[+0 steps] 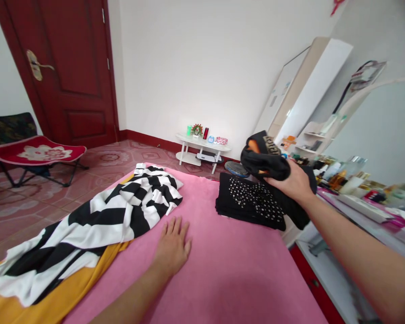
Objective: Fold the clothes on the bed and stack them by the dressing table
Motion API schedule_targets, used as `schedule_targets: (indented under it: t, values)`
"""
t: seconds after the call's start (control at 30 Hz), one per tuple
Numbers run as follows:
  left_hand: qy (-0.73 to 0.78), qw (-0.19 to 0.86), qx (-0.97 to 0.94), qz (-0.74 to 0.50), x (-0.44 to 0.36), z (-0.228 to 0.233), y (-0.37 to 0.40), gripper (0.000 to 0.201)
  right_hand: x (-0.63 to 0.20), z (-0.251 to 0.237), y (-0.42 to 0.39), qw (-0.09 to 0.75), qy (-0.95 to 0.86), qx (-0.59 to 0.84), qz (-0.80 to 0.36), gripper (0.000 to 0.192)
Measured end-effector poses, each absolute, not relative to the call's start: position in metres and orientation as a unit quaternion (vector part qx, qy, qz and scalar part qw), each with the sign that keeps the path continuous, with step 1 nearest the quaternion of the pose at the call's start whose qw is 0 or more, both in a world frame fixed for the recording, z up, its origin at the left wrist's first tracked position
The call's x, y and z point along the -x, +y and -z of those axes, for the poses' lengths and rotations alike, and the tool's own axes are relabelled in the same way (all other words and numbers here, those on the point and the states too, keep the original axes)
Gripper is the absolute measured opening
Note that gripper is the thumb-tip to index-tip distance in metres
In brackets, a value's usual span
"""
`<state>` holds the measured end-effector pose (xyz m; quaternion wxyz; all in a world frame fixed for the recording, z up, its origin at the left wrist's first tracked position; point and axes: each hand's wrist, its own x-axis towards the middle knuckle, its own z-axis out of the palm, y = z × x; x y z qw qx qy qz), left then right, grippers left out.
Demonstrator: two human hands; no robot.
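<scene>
My left hand (173, 245) lies flat on the pink bed cover (229, 274), fingers stretched out, just right of a crumpled black, white and mustard-yellow cloth (114, 216). Raised at the right, my right hand (295, 180) is closed around a bundled black garment (266, 159). Orange inner fabric and a band with light lettering show on this garment, and part of it hangs down behind the wrist. Below and left of it sits a folded black garment with shiny dots (253, 200), near the bed's far right corner. The exact kind of the held garment is unclear.
A dressing table (357, 207) crowded with bottles stands close along the right side. Beyond the bed is a low white table (199, 141) with small items. A red folding chair (40, 150) is at the left, near a dark red door (77, 67).
</scene>
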<state>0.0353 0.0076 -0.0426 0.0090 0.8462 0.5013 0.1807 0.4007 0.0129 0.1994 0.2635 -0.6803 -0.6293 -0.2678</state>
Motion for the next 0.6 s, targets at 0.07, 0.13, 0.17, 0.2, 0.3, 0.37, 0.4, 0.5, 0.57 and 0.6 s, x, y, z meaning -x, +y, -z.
schedule_targets:
  t: [0.07,0.13,0.17,0.2,0.3,0.37,0.4,0.5,0.57,0.6]
  values:
    - [0.502,0.014,-0.846,-0.179,-0.035,0.041,0.008,0.053,-0.404,-0.179,0.041,0.134,-0.681,0.675,0.251,0.086]
    - [0.502,0.019,-0.846,-0.18,-0.035,0.039,0.008,0.053,-0.399,-0.139,0.058,0.024,-0.701,0.684,0.203,0.103]
    - [0.502,0.022,-0.845,-0.181,-0.035,0.039,0.008,0.053,-0.394,-0.116,0.062,-0.017,-0.694,0.697,0.18,0.107]
    - [0.502,0.025,-0.845,-0.183,-0.035,0.039,0.008,0.052,-0.388,-0.094,0.064,-0.043,-0.683,0.709,0.17,0.106]
    - [0.502,0.036,-0.844,-0.188,-0.035,0.04,0.01,0.053,-0.373,-0.053,0.063,-0.035,-0.648,0.732,0.21,0.085]
    - [0.502,0.042,-0.843,-0.188,-0.035,0.041,0.011,0.053,-0.367,-0.056,0.063,0.001,-0.639,0.735,0.226,0.063]
    - [0.503,0.044,-0.843,-0.188,-0.035,0.042,0.011,0.053,-0.366,-0.064,0.065,0.022,-0.631,0.745,0.217,0.054]
    - [0.505,0.045,-0.841,-0.188,-0.035,0.042,0.011,0.053,-0.36,-0.093,0.075,0.111,-0.539,0.819,0.164,0.049]
    - [0.504,0.045,-0.842,-0.186,-0.035,0.042,0.01,0.053,-0.353,-0.1,0.08,0.145,-0.483,0.851,0.143,0.054]
    - [0.503,0.044,-0.843,-0.186,-0.035,0.041,0.01,0.053,-0.349,-0.097,0.08,0.138,-0.49,0.849,0.141,0.053]
